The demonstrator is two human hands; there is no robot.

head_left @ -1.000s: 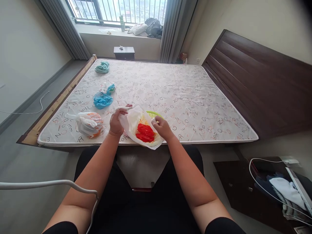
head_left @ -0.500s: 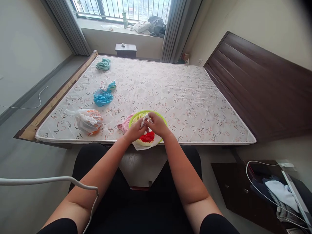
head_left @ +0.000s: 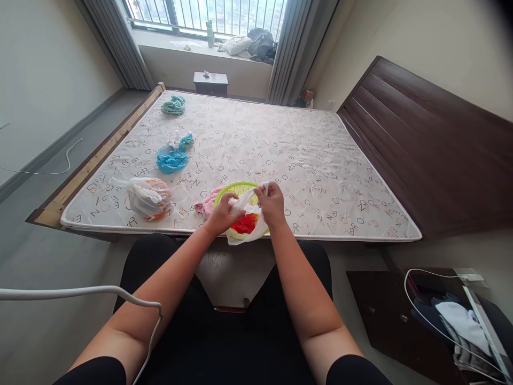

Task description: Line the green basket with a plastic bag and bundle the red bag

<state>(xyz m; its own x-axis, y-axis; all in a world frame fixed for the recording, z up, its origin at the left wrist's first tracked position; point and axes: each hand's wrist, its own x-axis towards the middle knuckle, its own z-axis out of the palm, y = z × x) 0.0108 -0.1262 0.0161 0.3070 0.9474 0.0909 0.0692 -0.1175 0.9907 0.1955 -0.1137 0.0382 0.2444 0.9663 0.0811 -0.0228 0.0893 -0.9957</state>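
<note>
A white plastic bag stretches between my two hands above a lime-green basket at the mattress's near edge. Bright red contents, whose kind I cannot make out, show in the bag's mouth. My right hand pinches a gathered upper part of the bag, over the basket's right side. On the left, my left hand is curled at the bag's other side, thumb and forefinger on the plastic. A pink cloth lies beside the basket, partly hidden by it.
The mattress also bears a white-and-orange plastic bag, a blue plastic bag and a teal cloth. A wooden headboard rises at the right. A white cable crosses near my left forearm.
My hands were close together over the basket and have moved apart. The right one drew the bag's top rightward, and the bag is now spread between them.
</note>
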